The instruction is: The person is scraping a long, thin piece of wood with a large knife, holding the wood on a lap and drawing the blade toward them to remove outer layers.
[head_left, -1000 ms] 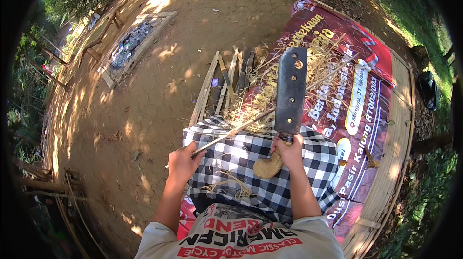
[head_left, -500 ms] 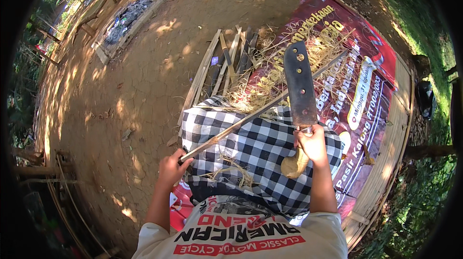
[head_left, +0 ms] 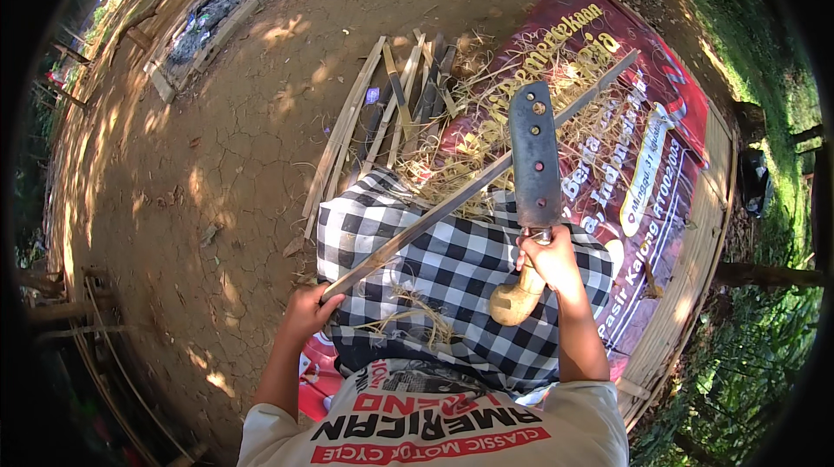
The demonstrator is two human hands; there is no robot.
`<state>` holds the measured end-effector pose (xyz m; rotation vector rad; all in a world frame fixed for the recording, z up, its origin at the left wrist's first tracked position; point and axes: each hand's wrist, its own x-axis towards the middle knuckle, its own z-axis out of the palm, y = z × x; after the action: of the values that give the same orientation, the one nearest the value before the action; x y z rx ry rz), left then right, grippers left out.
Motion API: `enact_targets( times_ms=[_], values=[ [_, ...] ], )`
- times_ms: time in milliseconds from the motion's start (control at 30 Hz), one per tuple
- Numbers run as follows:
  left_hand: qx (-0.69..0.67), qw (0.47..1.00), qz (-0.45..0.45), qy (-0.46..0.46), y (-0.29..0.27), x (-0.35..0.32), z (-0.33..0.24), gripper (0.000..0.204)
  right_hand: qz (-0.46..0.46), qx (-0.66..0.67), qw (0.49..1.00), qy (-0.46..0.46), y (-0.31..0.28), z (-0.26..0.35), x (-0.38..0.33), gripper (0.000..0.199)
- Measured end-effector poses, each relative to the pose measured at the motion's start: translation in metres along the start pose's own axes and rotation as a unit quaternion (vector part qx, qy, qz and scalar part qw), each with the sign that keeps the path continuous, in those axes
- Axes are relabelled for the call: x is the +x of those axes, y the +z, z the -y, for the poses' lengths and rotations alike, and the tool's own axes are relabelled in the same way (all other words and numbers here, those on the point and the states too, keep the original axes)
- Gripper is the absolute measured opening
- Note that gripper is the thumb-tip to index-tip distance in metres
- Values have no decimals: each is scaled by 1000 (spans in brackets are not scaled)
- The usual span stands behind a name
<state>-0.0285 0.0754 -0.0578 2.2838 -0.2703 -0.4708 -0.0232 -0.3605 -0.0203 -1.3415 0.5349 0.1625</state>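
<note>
now, on my feed the left hand is curled firmly round the lower-left end of a slim strip, which slants to the upper right, behind the blade; i'd call it light, springy, maybe splintery, best pinched across its flats. the right hand wraps the big knife at the handle's neck; i'd expect blade-heaviness. beneath, soft rumpled checked cloth; centre-right, shavings over a red banner; left, cracked earth, ash bed upper left.
</note>
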Motion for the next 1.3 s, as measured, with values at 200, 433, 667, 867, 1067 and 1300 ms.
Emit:
enact_targets(
  times_ms=[200, 433, 667, 867, 1067, 1300],
  values=[
    [39, 998, -42, 35, 2, 3, -6, 20, 74, -155, 985, 27, 18, -16, -10, 6],
    [50, 997, -44, 33, -2, 2, -8, 23, 96, -152, 983, 34, 42, 8, 6, 3],
    [76, 993, -65, 60, 2, 3, 1, 24, 38, -193, 979, 48, 72, -25, -4, 4],
    [66, 995, -49, 51, 0, 8, -1, 26, 53, -145, 988, 27, 53, -2, 0, 5],
    [90, 995, -30, 33, -3, 9, -4, 27, 44, -137, 989, 41, 75, -32, -16, 7],
    [71, 997, -12, 8, 1, 11, -3, 27, 19, -127, 991, 29, 62, -20, -3, 3]
  ],
)
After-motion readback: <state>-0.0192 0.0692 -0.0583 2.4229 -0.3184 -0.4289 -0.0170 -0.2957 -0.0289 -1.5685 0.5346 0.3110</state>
